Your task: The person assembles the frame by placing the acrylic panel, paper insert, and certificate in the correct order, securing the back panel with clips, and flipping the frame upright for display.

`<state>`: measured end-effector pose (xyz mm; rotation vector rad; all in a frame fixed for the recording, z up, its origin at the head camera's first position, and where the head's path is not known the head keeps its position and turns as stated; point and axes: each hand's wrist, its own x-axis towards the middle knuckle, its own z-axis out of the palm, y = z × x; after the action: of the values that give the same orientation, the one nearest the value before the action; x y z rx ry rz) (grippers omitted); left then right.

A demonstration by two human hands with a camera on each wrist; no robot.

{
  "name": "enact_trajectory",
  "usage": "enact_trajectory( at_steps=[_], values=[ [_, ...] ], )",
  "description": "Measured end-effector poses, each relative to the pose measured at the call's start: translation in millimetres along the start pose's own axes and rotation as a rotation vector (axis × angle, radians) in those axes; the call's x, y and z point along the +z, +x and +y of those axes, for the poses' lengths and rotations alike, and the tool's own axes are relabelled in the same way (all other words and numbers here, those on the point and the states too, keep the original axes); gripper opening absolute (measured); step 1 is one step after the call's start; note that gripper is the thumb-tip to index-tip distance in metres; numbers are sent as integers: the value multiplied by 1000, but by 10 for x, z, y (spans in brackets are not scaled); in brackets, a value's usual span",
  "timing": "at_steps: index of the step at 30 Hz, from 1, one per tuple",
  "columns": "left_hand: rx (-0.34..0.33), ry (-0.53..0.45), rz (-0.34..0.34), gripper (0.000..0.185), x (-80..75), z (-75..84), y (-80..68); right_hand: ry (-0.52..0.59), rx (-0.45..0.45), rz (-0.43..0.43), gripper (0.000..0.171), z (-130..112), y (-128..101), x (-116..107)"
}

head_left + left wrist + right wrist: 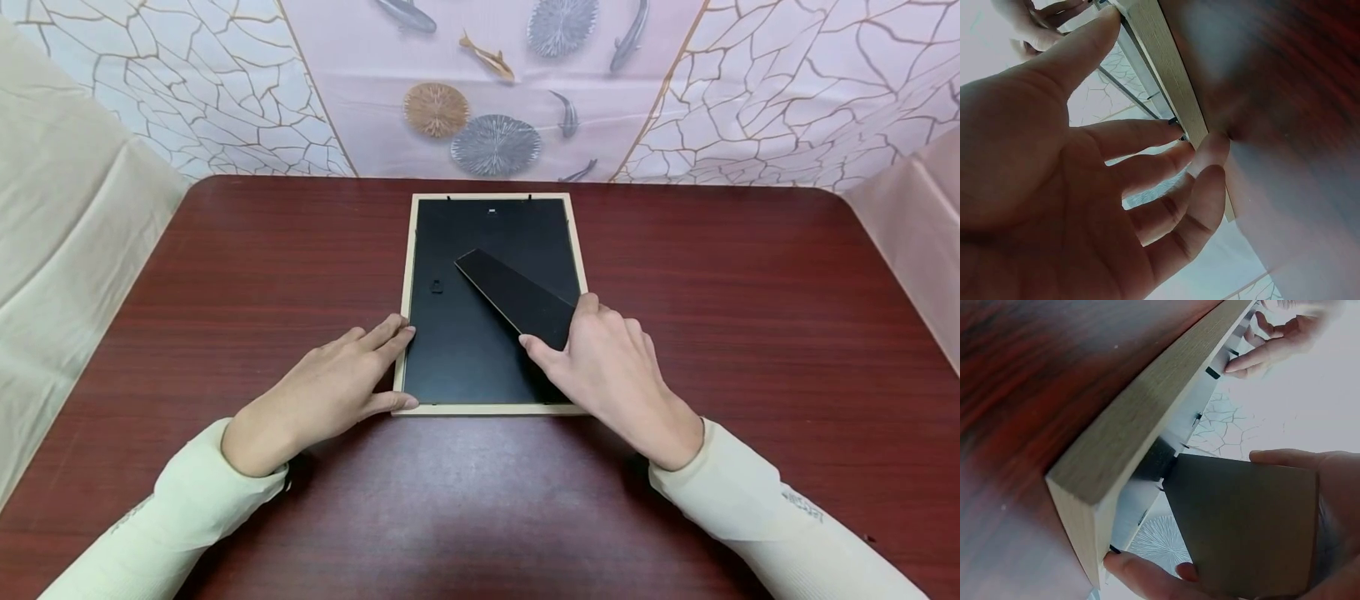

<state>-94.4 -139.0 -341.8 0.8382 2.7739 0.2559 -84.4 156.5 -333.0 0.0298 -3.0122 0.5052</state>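
A picture frame (480,409) with a pale wooden rim lies back side up on the table. Its black backing board (465,358) carries a black easel stand (513,296), tilted up off the board in the head view. My right hand (615,371) holds the wide end of this stand between thumb and fingers; the right wrist view shows the stand's flat face (1247,525) against the palm. At the frame's left edge my left hand (330,387) rests with fairly straight fingers and thumb on the rim. Small dark metal tabs (1212,373) line the frame's inner edge.
The dark red wood-grain table (750,275) extends around the frame on all sides. Behind its far edge hangs a patterned cloth (495,92) with fish and round motifs. Pale cloth (67,250) hangs at the left side.
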Motion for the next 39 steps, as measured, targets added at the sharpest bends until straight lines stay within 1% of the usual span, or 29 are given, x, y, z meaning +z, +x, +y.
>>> enact_trajectory(
  at_steps=[6, 10, 13, 17, 20, 22, 25, 27, 30, 35, 37, 39],
  values=[
    [-10, -5, -9, 80, 4, -2, -4, -55, -10, -44, 62, 28, -17, 13],
    [-21, -15, -21, 79, 10, -2, -7, -89, -41, -60, 62, 65, -38, 27],
    [-24, -18, -18, 79, 16, 2, -6, -97, -65, -74, 61, 92, -56, 30],
    [-14, -8, 0, 77, 29, 4, 0, -84, -83, -142, 64, 124, -93, -6],
    [-9, 0, 9, 77, 37, 0, 5, -54, -96, -185, 69, 164, -129, -46],
    [-8, 1, 9, 77, 39, -2, 5, -32, -114, -192, 66, 200, -160, -66],
    [-12, -6, 4, 77, 37, -7, 4, 6, -149, -174, 59, 258, -226, -94],
    [-10, -10, 0, 77, 38, -5, 1, 25, -187, -142, 53, 290, -284, -102],
    [-9, -12, -4, 79, 37, -4, 0, 41, -259, -75, 43, 327, -388, -104],
    [2, 7, 3, 88, 46, 2, 3, 37, -413, 77, 26, 367, -544, -77],
    [13, 17, 10, 92, 54, 5, 2, 36, -462, 113, 21, 380, -585, -64],
    [21, 22, 14, 94, 58, 10, -2, 37, -493, 124, 17, 387, -614, -53]
  ],
)
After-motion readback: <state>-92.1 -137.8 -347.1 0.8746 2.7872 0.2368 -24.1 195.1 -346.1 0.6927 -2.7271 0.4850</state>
